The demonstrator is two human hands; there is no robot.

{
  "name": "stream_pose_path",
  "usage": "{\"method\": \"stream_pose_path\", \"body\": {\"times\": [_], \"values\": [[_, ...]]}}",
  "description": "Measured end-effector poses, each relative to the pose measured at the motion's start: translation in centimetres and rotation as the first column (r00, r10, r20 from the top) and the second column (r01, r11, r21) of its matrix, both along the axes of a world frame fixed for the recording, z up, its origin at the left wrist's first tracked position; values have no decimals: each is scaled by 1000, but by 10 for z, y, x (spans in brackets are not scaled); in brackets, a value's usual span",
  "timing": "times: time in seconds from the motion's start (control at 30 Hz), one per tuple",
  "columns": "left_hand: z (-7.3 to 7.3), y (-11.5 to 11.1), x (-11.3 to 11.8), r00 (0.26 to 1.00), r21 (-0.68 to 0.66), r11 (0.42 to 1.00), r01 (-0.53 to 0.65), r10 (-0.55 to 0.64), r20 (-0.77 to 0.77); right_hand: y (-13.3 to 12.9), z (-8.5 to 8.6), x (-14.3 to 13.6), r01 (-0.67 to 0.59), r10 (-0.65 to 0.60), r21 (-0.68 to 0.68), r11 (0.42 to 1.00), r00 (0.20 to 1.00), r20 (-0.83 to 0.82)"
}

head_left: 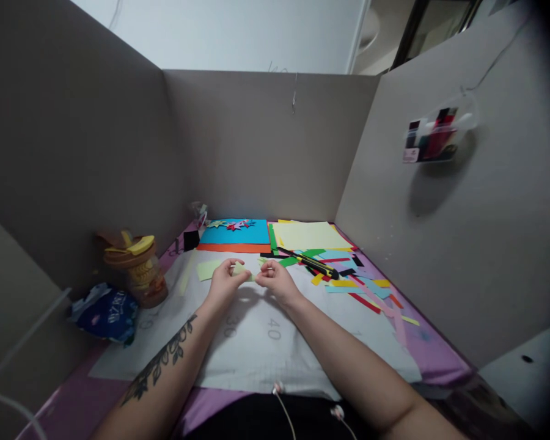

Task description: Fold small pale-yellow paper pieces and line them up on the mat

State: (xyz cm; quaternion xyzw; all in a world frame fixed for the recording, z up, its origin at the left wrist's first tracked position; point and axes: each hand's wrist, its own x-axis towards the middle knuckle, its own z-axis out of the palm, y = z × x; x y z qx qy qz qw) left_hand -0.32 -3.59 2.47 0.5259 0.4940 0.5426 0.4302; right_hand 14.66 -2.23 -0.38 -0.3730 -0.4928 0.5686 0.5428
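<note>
My left hand (pixel 228 278) and my right hand (pixel 277 281) meet over the middle of the white sheet. Between their fingertips is a small piece of pale green paper (pixel 239 269), pinched from both sides; its exact folds are too small to make out. Behind my left hand lies a flat pale green paper piece (pixel 206 270). A black and yellow utility knife (pixel 318 266) rests on coloured paper strips (pixel 348 284), to the right of my right hand.
Folded paper stars (pixel 233 225) sit on blue paper (pixel 238 237) at the back. Beside them is a stack of pale yellow sheets (pixel 309 235). A brown cup (pixel 142 275) and a blue packet (pixel 107 311) stand at left. Grey partitions (pixel 270 140) enclose the table.
</note>
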Motion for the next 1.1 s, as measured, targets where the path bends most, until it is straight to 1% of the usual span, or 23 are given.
{"method": "stream_pose_path", "body": {"times": [0.1,0.2,0.37,0.4,0.47,0.53,0.6,0.67,0.8,0.87,0.93,1.03,1.1], "values": [[3,-1,0,1000,-3,1000,-7,7,18,-1,2,0,-15,14,-47,999,1000,-25],[4,1,-2,1000,-5,1000,-12,12,17,0,2,0,-19,18,-33,999,999,-40],[7,6,-12,990,53,990,-132,134,-35,5,1,5,38,-38,-4,999,999,-17],[8,6,-13,989,65,989,-130,133,-56,6,1,6,50,-50,8,999,999,-3],[8,5,-12,990,67,996,-56,64,-125,6,0,7,41,-43,52,998,999,26],[6,3,-9,980,64,998,24,-11,-199,6,0,5,7,-14,111,994,998,62],[2,2,-4,971,56,996,64,-49,-235,4,0,2,-29,15,140,990,995,102],[-3,3,-2,978,48,996,72,-61,-201,3,0,0,-54,37,128,990,990,132],[-9,5,1,995,53,995,89,-86,-56,-2,1,-3,-148,134,75,986,977,163],[-9,5,3,994,53,993,104,-105,7,-4,2,-5,-169,159,65,983,978,136],[-8,5,4,994,65,994,92,-95,50,-5,3,-5,-146,143,46,988,987,79],[-9,5,3,999,101,994,42,-45,25,-2,4,-5,-103,103,-16,995,995,-13],[-11,6,2,997,77,994,75,-73,-26,0,3,-3,-93,89,-60,994,994,-68]]}}
